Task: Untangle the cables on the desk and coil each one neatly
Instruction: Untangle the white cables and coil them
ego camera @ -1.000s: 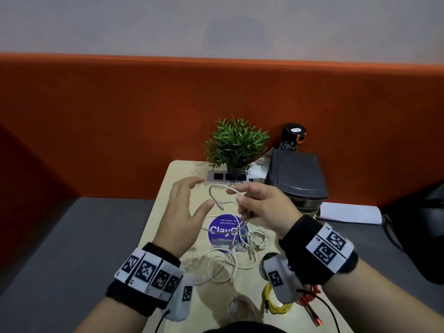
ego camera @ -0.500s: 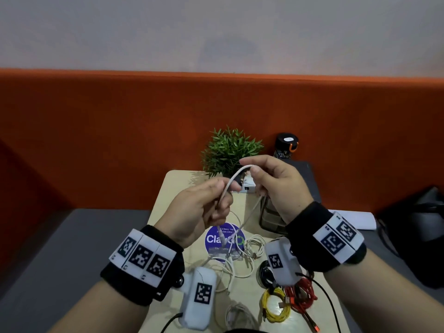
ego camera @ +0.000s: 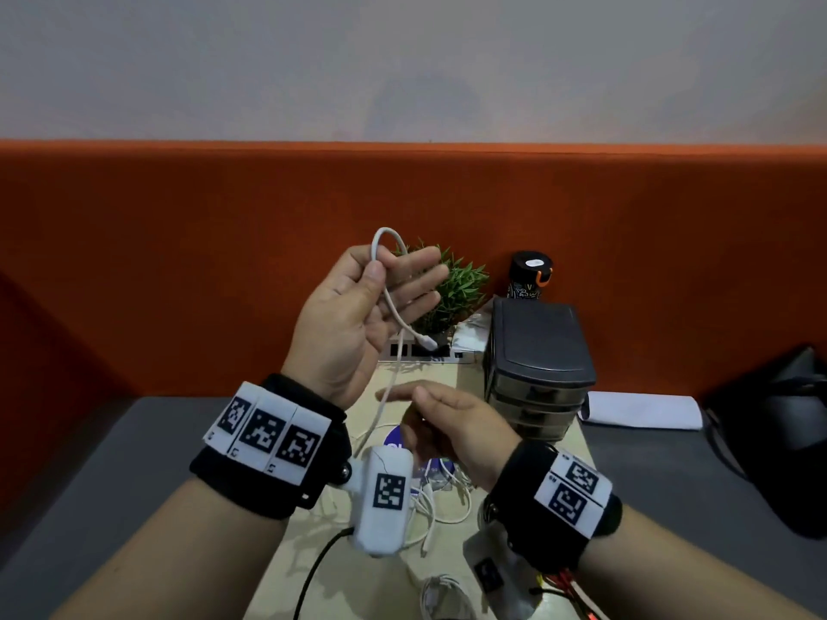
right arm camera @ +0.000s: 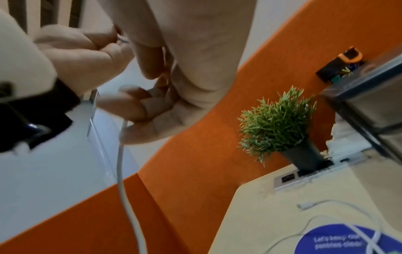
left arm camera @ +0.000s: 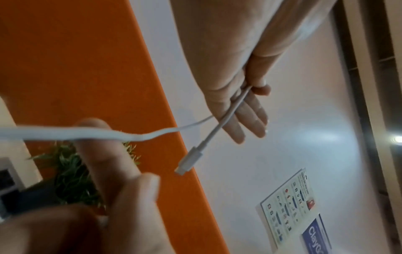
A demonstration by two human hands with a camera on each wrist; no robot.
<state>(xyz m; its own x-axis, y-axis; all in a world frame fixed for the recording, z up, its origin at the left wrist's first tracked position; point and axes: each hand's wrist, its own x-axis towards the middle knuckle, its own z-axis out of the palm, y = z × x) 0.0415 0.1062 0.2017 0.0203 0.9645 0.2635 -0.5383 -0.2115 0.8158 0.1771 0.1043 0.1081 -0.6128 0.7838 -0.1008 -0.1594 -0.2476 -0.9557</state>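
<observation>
My left hand (ego camera: 394, 275) is raised, palm toward me, in front of the plant. Its thumb pins a white cable (ego camera: 388, 302) against the straight fingers. The cable arches over the index finger, and its plug (ego camera: 427, 342) hangs free below the palm; the same plug (left arm camera: 187, 163) shows in the left wrist view. Lower down, my right hand (ego camera: 411, 398) curls its fingers (right arm camera: 139, 101) round the same cable, which runs on to the desk. More loose white cables (ego camera: 447, 507) lie tangled on the desk under my wrists.
A small green plant (ego camera: 461, 293), a socket panel (ego camera: 420, 351), a grey drawer unit (ego camera: 537, 351) and a black bottle (ego camera: 530, 275) stand at the back of the narrow desk (ego camera: 286, 561). A coiled white cable (ego camera: 441, 597) and a red cable (ego camera: 568, 583) lie near the front edge.
My left hand has lifted and turned palm-up with a loop of the cable. My right hand has dropped down along the cable, away from the left one.
</observation>
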